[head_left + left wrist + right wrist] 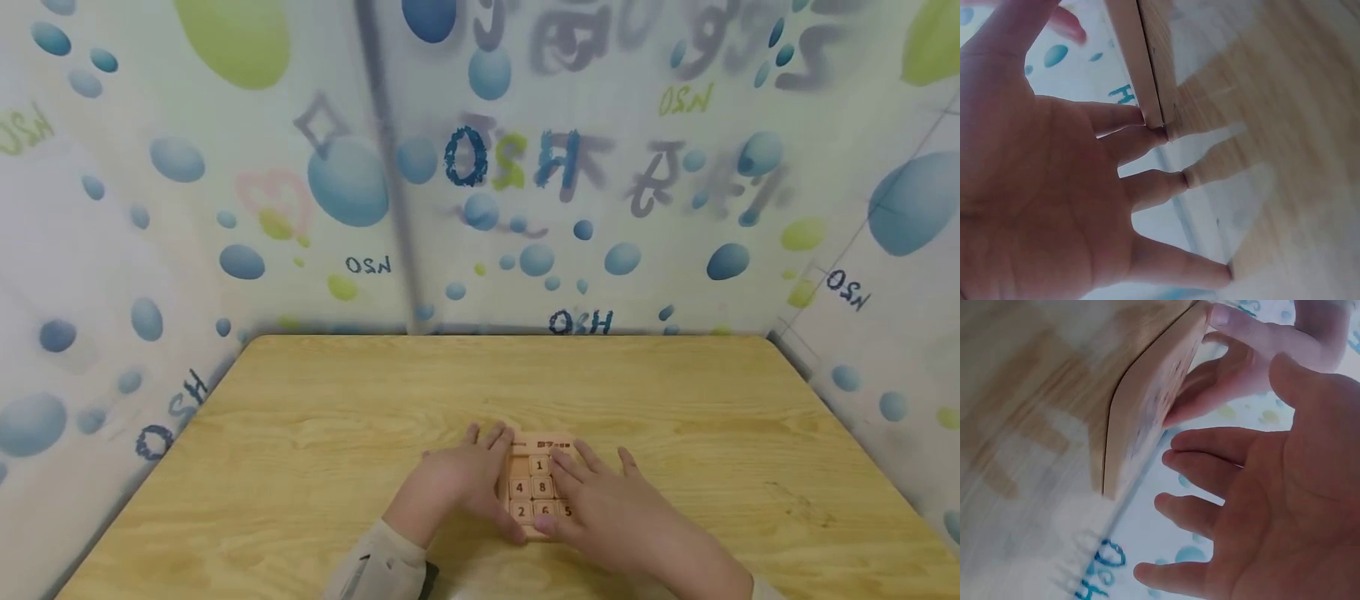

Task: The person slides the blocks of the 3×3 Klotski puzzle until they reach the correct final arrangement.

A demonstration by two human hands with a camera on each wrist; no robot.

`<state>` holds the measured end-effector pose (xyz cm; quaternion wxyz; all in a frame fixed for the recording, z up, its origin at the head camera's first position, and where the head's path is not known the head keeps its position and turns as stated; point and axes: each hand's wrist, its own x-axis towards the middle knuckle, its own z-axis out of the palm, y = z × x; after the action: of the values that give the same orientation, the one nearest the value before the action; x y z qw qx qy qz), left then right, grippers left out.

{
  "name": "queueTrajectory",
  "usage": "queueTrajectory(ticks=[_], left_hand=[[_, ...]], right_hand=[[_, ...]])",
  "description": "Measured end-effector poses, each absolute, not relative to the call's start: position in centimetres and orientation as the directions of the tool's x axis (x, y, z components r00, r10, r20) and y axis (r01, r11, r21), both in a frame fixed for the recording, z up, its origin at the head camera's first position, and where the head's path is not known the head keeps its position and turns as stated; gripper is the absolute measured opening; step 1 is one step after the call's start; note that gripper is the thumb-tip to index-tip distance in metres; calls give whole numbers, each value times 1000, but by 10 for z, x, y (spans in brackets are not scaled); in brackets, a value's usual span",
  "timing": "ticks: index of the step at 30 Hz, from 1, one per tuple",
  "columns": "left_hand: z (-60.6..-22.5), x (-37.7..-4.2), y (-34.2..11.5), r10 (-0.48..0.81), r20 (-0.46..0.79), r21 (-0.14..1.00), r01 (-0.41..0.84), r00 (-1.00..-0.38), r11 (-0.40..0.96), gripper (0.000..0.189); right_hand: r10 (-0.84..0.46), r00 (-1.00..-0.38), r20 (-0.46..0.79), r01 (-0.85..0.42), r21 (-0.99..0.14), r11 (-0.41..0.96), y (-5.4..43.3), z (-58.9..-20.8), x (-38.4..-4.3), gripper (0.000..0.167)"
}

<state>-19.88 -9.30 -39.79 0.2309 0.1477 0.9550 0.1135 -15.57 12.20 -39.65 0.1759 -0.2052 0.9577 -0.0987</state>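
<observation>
A wooden number sliding puzzle [542,487] lies flat on the table, its visible tiles marked 1, 4, 8, 2, 6 and 5. My left hand [468,479] holds the puzzle's left side, thumb at the near edge and forefinger at the far corner. In the left wrist view, the other fingers [1157,187] spread out, with tips down on the table. Over the tiles' right side hovers my right hand [611,508], hiding some of them. Its fingers [1204,475] are extended and apart from the board in the right wrist view, with nothing held.
The puzzle sits near the front of a light wood-grain table [337,400]. Walls [645,275] with blue and green drop patterns and lettering stand behind and at both sides of the table.
</observation>
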Motion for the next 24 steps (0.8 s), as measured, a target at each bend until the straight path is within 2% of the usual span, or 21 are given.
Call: queueTrajectory(ticks=[3, 7, 11, 18, 24], left_hand=[[-399, -199, -93, 333, -411, 277, 232, -849, 932, 136], [-401, -202, -92, 325, -420, 269, 226, -847, 936, 124], [-403, -202, -90, 320, -433, 270, 217, -843, 938, 118], [-402, -198, -89, 333, -406, 287, 227, -851, 931, 139], [-399, -197, -92, 334, -399, 305, 220, -854, 927, 140]], right_hand=[[-476, -832, -286, -395, -298, 869, 112, -397, -161, 87], [-534, -794, -291, -427, -357, 831, 96, -400, -165, 89], [-548, -786, -285, -417, -409, 811, 91, -402, -163, 90], [-392, -865, -313, -297, -311, 903, 121, -398, -158, 88], [-415, -838, -354, -330, -277, 903, 123, -396, -151, 89]])
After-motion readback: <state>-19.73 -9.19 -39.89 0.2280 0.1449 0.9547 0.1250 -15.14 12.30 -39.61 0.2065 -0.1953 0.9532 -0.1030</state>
